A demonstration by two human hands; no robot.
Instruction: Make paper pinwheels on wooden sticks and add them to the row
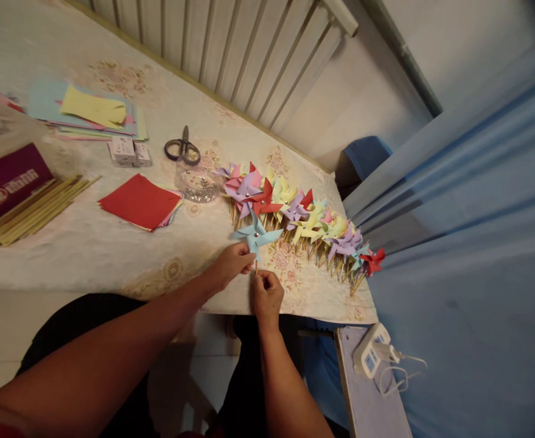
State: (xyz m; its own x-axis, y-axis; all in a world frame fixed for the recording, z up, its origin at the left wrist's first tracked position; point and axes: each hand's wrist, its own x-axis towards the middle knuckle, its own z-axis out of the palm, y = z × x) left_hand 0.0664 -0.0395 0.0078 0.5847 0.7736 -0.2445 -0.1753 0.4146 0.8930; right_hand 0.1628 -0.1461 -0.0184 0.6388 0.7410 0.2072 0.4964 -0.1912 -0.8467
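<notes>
A light blue paper pinwheel (pixel 257 233) with a pin at its centre is held up over the table's near edge. My left hand (pixel 236 263) pinches its lower blade. Just below, my right hand (pixel 268 293) is closed round the pinwheel's thin stick, most of which the fingers hide. Right behind the blue pinwheel, a long row of finished paper pinwheels (pixel 296 208) in purple, red, yellow, pink and blue lies on the tablecloth, with sticks toward me.
Left of the pinwheels are a clear dish of pins (pixel 198 185), scissors (pixel 183 146), red paper squares (pixel 140 202), small white boxes (pixel 129 151), stacked coloured paper (pixel 43 100) and a bundle of sticks (pixel 34 210). A power strip (pixel 371 351) sits at lower right beside a blue curtain (pixel 468 243).
</notes>
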